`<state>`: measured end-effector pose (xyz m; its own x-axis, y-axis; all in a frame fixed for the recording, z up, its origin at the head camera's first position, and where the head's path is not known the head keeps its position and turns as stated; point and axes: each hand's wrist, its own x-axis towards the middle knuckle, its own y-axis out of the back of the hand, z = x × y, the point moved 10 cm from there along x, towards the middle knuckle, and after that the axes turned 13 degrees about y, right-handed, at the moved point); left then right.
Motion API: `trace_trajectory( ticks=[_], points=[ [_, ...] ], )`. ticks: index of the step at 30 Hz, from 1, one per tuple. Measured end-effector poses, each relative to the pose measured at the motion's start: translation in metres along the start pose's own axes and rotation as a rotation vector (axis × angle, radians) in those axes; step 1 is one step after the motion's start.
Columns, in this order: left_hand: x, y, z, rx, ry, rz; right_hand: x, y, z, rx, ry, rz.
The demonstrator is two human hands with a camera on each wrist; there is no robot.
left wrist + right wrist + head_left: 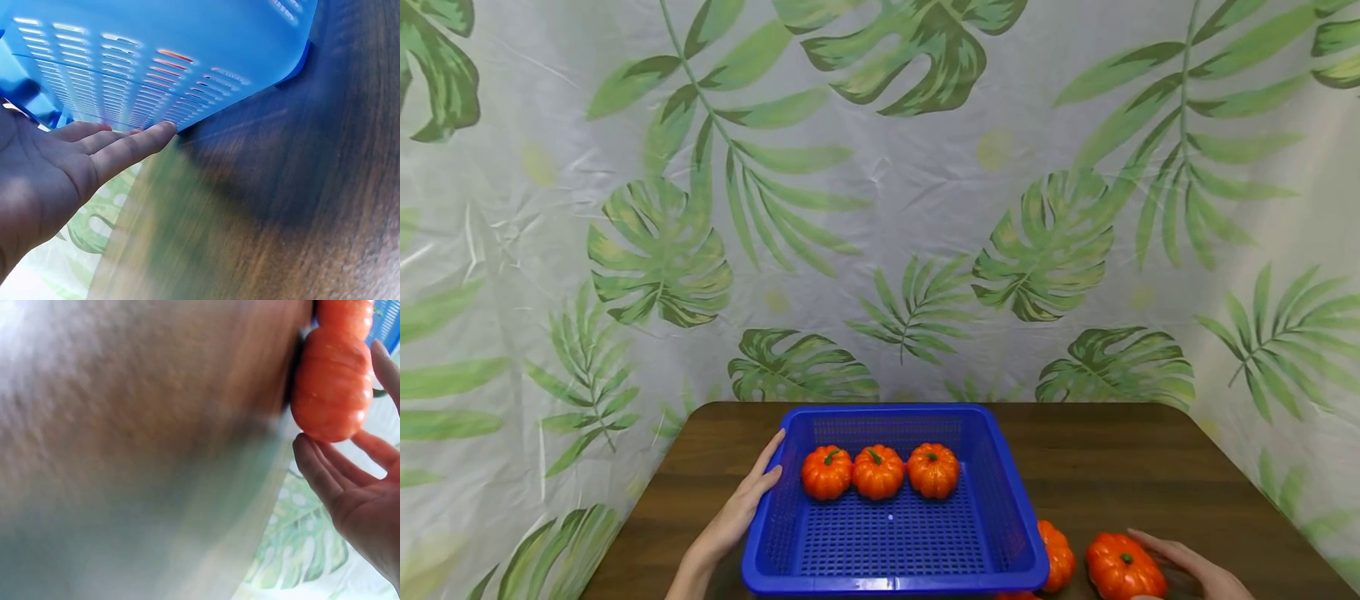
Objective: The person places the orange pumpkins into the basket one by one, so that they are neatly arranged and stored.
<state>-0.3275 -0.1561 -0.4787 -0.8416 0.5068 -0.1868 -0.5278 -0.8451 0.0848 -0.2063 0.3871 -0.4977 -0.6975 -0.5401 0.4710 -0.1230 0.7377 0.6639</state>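
Note:
A blue plastic basket (891, 582) stands on the brown table, holding three orange toy pumpkins (932, 471) with green stems in a row toward its back. My left hand (741, 504) rests along the basket's left side; in the left wrist view its fingers (134, 149) lie straight by the slotted wall. To the right of the basket, my right hand (1198, 571) is at another orange pumpkin (1123, 567). In the right wrist view the fingertips (303, 442) meet this pumpkin's side, and the spread thumb (382, 359) is close by its other side.
Between the basket and the right-hand pumpkin lies one more pumpkin (1057, 554). Part of a further orange piece (1017, 596) shows at the bottom edge, below the basket's corner. Behind the wooden table (1105, 450) hangs a leaf-patterned curtain (917, 192).

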Motion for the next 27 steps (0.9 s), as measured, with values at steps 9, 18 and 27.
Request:
trace_trajectory(
  ticks=[9,18,27],
  points=[
    [0.001,0.0,0.0,-0.003,0.003,-0.003,-0.011,-0.003,0.023,-0.058,-0.284,0.031],
    [0.001,0.0,-0.001,-0.001,-0.004,-0.007,-0.018,-0.007,0.035,-0.131,-0.575,0.08],
    [0.001,0.001,-0.001,0.001,-0.013,-0.006,-0.011,0.002,0.035,-0.226,-0.645,-0.002]
  ],
)
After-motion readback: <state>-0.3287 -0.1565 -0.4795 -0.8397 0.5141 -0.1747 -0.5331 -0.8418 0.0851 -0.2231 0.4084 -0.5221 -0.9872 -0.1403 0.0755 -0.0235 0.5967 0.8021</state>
